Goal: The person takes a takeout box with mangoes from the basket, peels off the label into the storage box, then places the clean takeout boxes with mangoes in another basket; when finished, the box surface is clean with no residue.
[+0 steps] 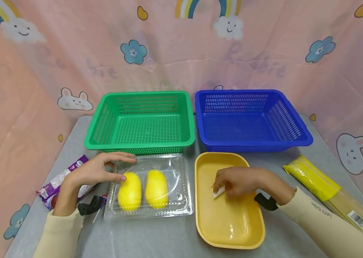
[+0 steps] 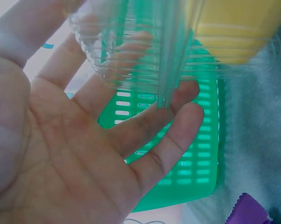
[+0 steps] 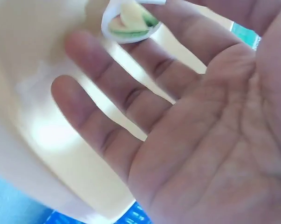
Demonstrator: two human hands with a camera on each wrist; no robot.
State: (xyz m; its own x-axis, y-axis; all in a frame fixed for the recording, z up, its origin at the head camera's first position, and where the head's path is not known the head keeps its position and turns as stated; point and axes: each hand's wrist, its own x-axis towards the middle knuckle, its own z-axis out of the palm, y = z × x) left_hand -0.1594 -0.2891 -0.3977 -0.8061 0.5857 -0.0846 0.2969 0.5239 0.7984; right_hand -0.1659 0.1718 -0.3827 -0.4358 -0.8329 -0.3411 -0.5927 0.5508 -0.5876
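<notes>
A clear plastic box lies closed at the centre-left with two yellow mangoes inside. My left hand is at the box's left edge, fingers extended and thumb near one mango. The left wrist view shows the fingers of my left hand spread and partly behind the clear plastic. Inside the yellow tray, my right hand pinches a small white and yellow packet. In the right wrist view, the packet shows green and pale yellow print at the fingertips of my right hand.
Behind stand a green basket and a blue basket, side by side. Purple packaging and a lollipop lie left of the box. A long yellow and clear package lies at the right. A patterned curtain hangs behind.
</notes>
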